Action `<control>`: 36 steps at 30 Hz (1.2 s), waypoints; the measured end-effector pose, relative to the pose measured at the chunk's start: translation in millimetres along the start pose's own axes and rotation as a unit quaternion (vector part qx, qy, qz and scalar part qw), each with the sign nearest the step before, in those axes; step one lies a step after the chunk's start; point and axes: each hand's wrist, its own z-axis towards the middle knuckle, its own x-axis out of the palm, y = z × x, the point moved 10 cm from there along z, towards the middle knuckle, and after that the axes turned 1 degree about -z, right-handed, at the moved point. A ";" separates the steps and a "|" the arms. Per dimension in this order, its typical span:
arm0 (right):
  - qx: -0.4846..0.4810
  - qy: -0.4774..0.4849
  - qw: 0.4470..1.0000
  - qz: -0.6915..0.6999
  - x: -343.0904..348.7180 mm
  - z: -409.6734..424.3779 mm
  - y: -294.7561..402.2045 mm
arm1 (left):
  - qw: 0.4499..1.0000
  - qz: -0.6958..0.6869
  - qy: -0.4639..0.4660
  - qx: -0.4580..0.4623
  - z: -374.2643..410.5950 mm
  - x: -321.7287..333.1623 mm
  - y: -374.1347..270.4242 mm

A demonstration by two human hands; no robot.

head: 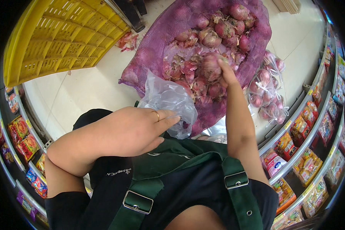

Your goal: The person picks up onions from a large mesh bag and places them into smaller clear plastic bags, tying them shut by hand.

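Observation:
A clear plastic bag (166, 100) hangs from my left hand (149, 126), its film pinched at the fingers; it looks mostly slack. My right hand (226, 70) grips a red onion (211, 66), slightly blurred, over the inside of a purple mesh sack (149, 57). The sack lies with its mouth spread and its rim rolled down around a heap of red onions (210, 37) and loose dry skins (189, 67). Just right of the sack, several tied clear bags of red onions (264, 83) rest on the floor.
At the upper left a yellow plastic crate (66, 37) stands tilted beside dark metal legs (135, 14). Onion skins (128, 41) litter the tiled floor (83, 86). Shelves of packaged food curve along the right (293, 126) and the left (20, 123).

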 end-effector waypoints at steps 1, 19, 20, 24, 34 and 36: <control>-0.012 0.002 0.992 0.128 9.8 -13.8 8.9 | 1.000 -0.005 0.004 -0.004 0.6 0.6 1.4; -0.632 -0.013 0.770 0.080 25.0 -234.7 654.5 | 0.994 -0.008 0.086 0.068 27.3 35.1 15.1; -0.649 -0.043 0.758 0.044 58.0 -260.0 687.0 | 0.994 -0.007 0.085 0.067 29.3 34.8 16.2; -0.659 -0.183 0.714 -0.147 103.7 -265.0 724.0 | 0.995 -0.003 0.075 0.059 35.7 29.2 19.8; -0.107 0.051 0.878 -0.463 11.4 -3.0 160.1 | 0.999 -0.023 0.031 0.004 16.1 4.5 17.4; -0.077 -0.002 0.860 -0.505 -28.7 -2.2 78.2 | 0.999 -0.029 0.016 0.015 12.2 0.0 10.5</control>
